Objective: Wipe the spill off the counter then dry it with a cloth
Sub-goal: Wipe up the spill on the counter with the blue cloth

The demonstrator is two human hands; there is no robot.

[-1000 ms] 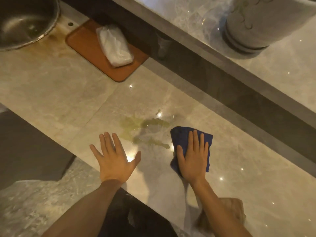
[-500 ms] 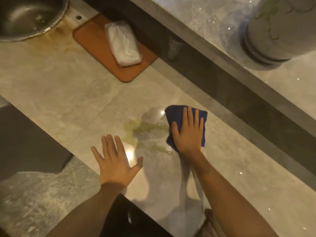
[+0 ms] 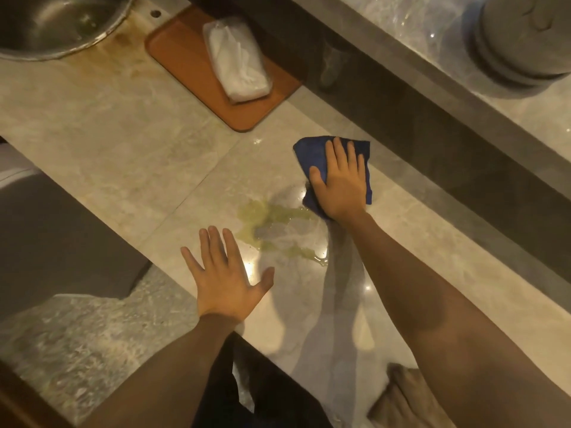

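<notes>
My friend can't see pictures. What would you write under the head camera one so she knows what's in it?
A person's right hand presses a blue cloth flat on a marble counter, just beyond a yellowish spill. The left hand rests open on the counter beside the spill. Farther back sit a metal sink and an orange tray holding a white packet.

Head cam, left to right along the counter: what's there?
Sink → left hand → spill → right hand, flat on blue cloth → grey pot on the upper ledge.
</notes>
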